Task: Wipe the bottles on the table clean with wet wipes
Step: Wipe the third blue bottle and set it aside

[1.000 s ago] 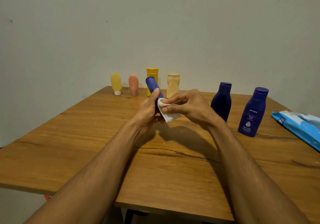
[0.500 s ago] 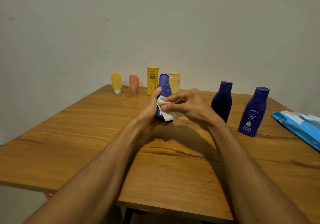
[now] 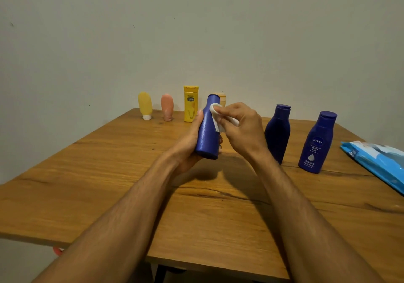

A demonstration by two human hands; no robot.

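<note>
My left hand [image 3: 189, 145] grips a dark blue bottle [image 3: 207, 132] by its lower body, holding it nearly upright above the wooden table [image 3: 196, 206]. My right hand [image 3: 240, 127] pinches a white wet wipe [image 3: 218, 119] and presses it against the bottle's neck and shoulder. The bottle's surface looks wet. Two more blue bottles stand to the right: a plain one [image 3: 278, 133] and one with a white label [image 3: 317, 143].
Along the far edge stand a yellow tube [image 3: 145, 105], a pink tube [image 3: 167, 107], a yellow bottle [image 3: 190, 104] and a beige bottle [image 3: 222, 99], partly hidden behind the held one. A blue wet-wipe pack [image 3: 378, 162] lies at the right edge.
The held bottle swung from tilted with its cap pointing away to nearly upright. My right hand slid the wipe up from the bottle's base to its neck.
</note>
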